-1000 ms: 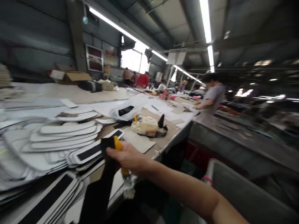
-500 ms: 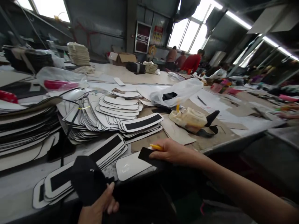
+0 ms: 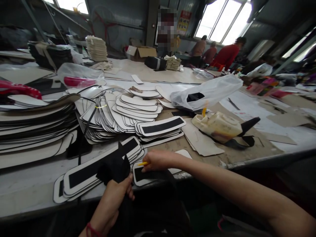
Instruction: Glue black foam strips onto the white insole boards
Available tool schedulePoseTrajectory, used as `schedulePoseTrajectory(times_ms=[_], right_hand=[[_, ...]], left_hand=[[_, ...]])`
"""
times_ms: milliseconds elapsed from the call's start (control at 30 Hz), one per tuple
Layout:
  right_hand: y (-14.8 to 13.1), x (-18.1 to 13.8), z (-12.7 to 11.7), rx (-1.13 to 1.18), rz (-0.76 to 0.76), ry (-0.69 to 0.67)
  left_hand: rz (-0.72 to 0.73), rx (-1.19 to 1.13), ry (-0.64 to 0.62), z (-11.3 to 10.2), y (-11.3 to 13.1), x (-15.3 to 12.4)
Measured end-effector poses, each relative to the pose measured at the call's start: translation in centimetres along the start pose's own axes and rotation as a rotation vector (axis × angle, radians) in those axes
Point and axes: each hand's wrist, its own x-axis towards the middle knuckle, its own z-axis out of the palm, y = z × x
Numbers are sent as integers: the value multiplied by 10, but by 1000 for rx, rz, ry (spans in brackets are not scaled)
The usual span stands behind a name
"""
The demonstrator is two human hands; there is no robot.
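Observation:
My left hand [image 3: 117, 194] is closed around a bundle of black fabric strips [image 3: 112, 169] at the table's front edge. My right hand [image 3: 158, 160] has a thin yellow stick [image 3: 142, 163] in its fingers, its kind unclear. Under those fingers a black strip [image 3: 140, 175] lies on the left end of a white rounded panel [image 3: 185, 153]; my forearm hides part of both. Left of it rests a stack of white panels [image 3: 67, 189], the top one bearing a black strip. Another small stack [image 3: 145, 130] with a strip on top lies just behind.
Fanned white panels [image 3: 138, 104] and a tall pile of panels [image 3: 37, 131] fill the left. A stained plastic container [image 3: 219, 125] holding a yellow stick and a clear plastic bag [image 3: 209, 92] stand to the right. Several people work in the background.
My right hand has moved left with the black strip, which now lies on the white panel's left end. My left hand has risen slightly with its bundle. The view has shifted; another person appears behind.

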Motion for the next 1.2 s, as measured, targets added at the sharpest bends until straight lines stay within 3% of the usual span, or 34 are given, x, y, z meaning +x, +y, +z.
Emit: schedulePoseTrajectory(times_ms=[333,633,767,867,1033,1200], right_hand=[[2,7,0,-124,3,12],[0,5,0,-113,-19,17],[3,-20,-7,-149,65,-11],[21,-52,-11,-141,162,1],[65,-106,-8,109,317,97],[92,-116,8,185,403,244]], left_hand=[[-66,65,-95,-2,1,12],[-64,105,-10,1,-7,22],[-58,117,30,4,-6,17],[-50,112,32,5,-5,14],[-61,150,37,5,-3,12],[-84,232,58,5,-3,14]])
